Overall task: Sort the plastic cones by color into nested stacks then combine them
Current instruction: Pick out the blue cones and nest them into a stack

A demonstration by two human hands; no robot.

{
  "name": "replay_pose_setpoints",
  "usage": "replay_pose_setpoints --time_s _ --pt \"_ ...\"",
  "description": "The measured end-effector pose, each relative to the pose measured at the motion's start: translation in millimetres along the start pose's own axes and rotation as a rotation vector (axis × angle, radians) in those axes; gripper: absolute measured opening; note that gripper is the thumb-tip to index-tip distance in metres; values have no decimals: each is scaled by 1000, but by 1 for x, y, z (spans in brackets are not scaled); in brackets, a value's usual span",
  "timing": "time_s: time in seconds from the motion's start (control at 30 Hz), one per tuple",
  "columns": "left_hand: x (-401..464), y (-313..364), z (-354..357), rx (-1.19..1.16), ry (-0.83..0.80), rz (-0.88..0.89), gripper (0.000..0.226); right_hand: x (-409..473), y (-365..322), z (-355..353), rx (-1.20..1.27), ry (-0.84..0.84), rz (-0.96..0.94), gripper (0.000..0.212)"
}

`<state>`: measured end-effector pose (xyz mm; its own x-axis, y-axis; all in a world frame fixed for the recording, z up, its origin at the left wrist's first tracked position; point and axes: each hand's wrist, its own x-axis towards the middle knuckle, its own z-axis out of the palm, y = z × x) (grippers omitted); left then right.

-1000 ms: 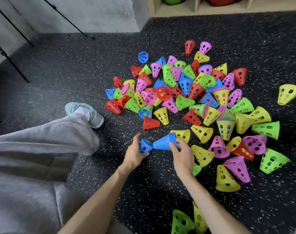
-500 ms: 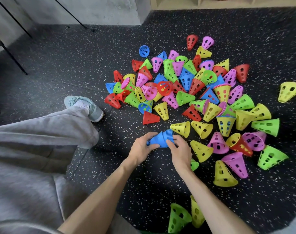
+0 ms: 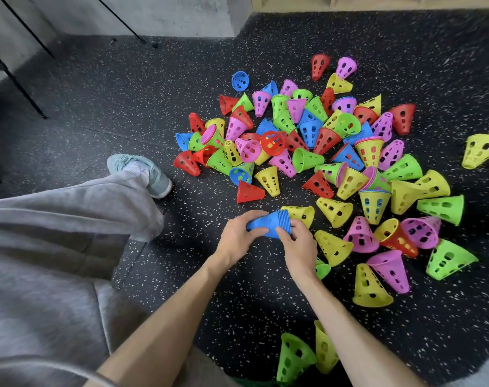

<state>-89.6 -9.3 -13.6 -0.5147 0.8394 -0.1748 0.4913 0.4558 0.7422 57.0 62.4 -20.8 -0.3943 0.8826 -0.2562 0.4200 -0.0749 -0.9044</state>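
A nested stack of blue cones [image 3: 268,222] lies sideways between my hands, just above the floor. My left hand [image 3: 237,238] grips its narrow end and my right hand [image 3: 299,248] grips the wide, rimmed end. Beyond them spreads a heap of loose perforated cones [image 3: 307,141] in red, pink, green, yellow and blue. A lone blue cone [image 3: 240,81] lies at the heap's far left edge. A yellow cone [image 3: 300,215] lies right behind the stack.
My grey trouser leg [image 3: 70,219] and shoe [image 3: 151,174] stretch across the left. A green cone [image 3: 293,357] and a yellow cone [image 3: 325,349] lie near my right forearm. Another yellow cone [image 3: 480,150] sits apart at far right. Tripod legs [image 3: 17,79] stand at far left.
My left hand has pushed a single blue cone onto the narrow end of the blue stack. Both hands now grip the joined stack together.
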Motion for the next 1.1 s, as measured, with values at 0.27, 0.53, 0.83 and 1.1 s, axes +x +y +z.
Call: replay_pose_setpoints --time_s 0.27,0.53,0.83,1.1 --pt "23 25 -16 -154 219 -73 27 -3 1 -1 -38 76 29 12" --pt "88 8 -27 -96 297 -149 49 1 4 -1 -67 69 51 10" --pt "102 19 -28 -154 256 -271 41 6 7 4 -103 70 63 12" --pt "97 11 -30 -219 517 -393 23 4 10 5 -92 61 52 13"
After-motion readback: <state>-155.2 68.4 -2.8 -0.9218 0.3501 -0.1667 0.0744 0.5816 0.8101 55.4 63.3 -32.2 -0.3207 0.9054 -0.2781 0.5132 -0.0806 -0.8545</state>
